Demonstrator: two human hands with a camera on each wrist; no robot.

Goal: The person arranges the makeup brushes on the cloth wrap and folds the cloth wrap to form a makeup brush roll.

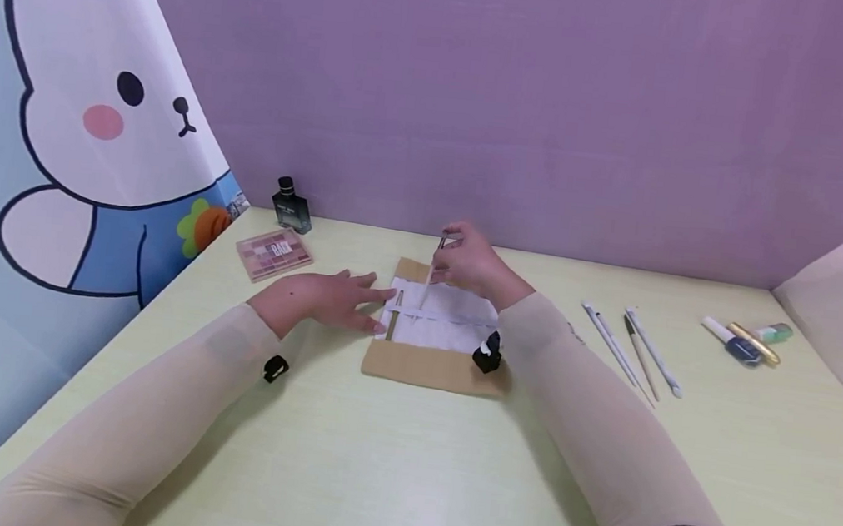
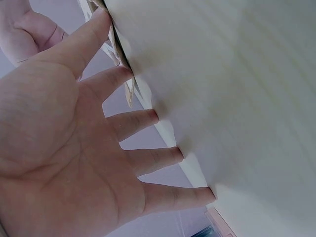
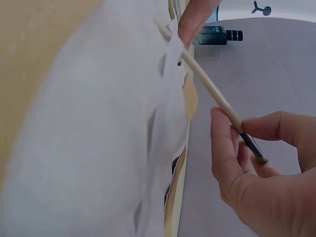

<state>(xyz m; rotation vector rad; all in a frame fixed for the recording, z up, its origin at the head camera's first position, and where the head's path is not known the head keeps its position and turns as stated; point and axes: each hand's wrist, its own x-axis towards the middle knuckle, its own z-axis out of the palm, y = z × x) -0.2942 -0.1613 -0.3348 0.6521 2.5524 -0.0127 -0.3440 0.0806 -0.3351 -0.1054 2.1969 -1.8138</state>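
1. Nearest, the wrap (image 1: 427,368) lies spread on the table (image 1: 373,476), toward its far edge.
2. The left hand (image 1: 331,299), fingers splayed, touches the wrap's left edge.
3. The right hand (image 1: 470,261), apart from it, pinches a stick (image 3: 215,94) by the dark end; its tip is under the strap (image 1: 450,319).
4. Looks like tucking-in to me; next wants a steady slide toward the wrap's near edge.
5. A bottle (image 1: 291,211) stands at the far left corner.

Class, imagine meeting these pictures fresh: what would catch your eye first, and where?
Probably the big white cartoon animal, at the head view's far left. Next, near the centre, the right hand pinches a slim pale stick that passes under the white strap of an open cloth holder. The left hand lies spread at its left edge.
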